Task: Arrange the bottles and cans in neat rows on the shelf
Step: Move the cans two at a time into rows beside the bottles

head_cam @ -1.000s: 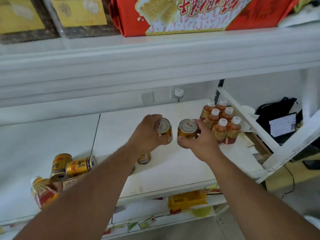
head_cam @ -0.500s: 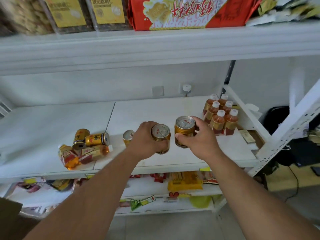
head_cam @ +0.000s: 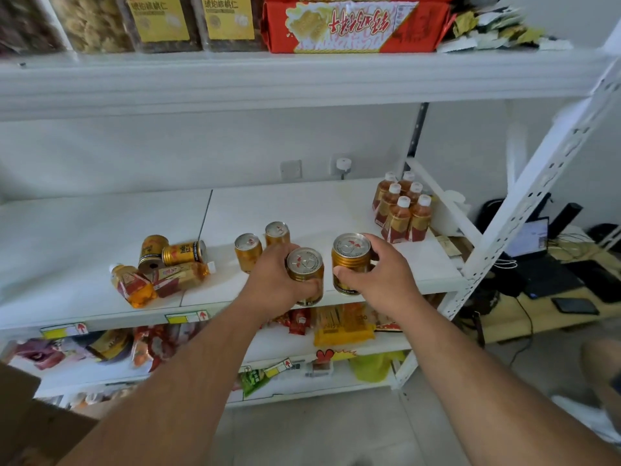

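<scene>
Cans first: each hand has one gold can, both upright, over the front edge of the white shelf [head_cam: 100, 227]. Left hand [head_cam: 275, 284] has its fingers wrapped round the left can [head_cam: 305, 274]; right hand [head_cam: 376, 274] grips the right can [head_cam: 350, 262], thumb in front, fingers curled behind. The two held cans sit just beside each other. At about 10 o'clock from them, two more cans [head_cam: 248, 250] stand upright. Way over at 9 o'clock there's a messy pile [head_cam: 161, 267] of tipped cans and bottles lying down. At 2 o'clock, six bottles [head_cam: 401, 206] stand in two tidy rows.
</scene>
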Tool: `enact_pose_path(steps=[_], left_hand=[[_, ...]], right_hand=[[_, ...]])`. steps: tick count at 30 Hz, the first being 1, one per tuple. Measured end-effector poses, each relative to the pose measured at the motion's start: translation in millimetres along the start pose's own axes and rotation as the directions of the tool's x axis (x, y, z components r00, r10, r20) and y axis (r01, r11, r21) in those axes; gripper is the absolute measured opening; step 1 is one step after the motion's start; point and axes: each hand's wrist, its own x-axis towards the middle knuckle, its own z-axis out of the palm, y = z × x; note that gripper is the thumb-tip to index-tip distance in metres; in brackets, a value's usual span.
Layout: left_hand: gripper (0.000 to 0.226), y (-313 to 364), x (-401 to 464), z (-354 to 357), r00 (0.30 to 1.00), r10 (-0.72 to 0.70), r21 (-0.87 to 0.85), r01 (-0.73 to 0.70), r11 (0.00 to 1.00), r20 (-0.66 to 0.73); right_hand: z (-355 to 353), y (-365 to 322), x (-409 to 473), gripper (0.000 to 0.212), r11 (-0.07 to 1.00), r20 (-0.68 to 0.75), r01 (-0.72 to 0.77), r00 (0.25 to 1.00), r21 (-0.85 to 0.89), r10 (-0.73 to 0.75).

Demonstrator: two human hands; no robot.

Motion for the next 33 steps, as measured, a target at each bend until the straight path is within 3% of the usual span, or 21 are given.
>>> enact_pose_path(steps=[6,19,23,27,33], left_hand=[[0.027,19.1,-13.9,14.1,0.998,0.061,0.012,-0.061,0.998,-0.008],[0.046,69.4,18.3,88.8,0.993,-0.021,0.156,0.039,0.987,-0.112],[0.042,84.2,30.0,104.3,0.99,-0.037,0.177,0.06,0.982,-0.133],[0.048,84.7,50.1,113.3,0.989,-0.053,0.182,0.078,0.98,-0.138],[0.031,78.8,94.2,110.7,0.993,-0.014,0.192,0.036,0.981,-0.115]], right_hand=[[-22.0,4.9,-16.0,0.054,1.0,0.004,0.015,1.0,0.009,-0.015],[-101.4,47.1,27.2,0.054,0.996,0.087,0.077,0.993,0.052,-0.081],[-114.8,59.9,48.4,0.066,0.995,0.108,0.078,0.991,0.059,-0.084],[-122.8,66.5,70.5,0.055,0.995,0.134,0.075,0.987,0.065,-0.084],[-110.1,70.3,115.2,0.062,0.997,0.127,0.061,0.99,0.044,-0.067]])
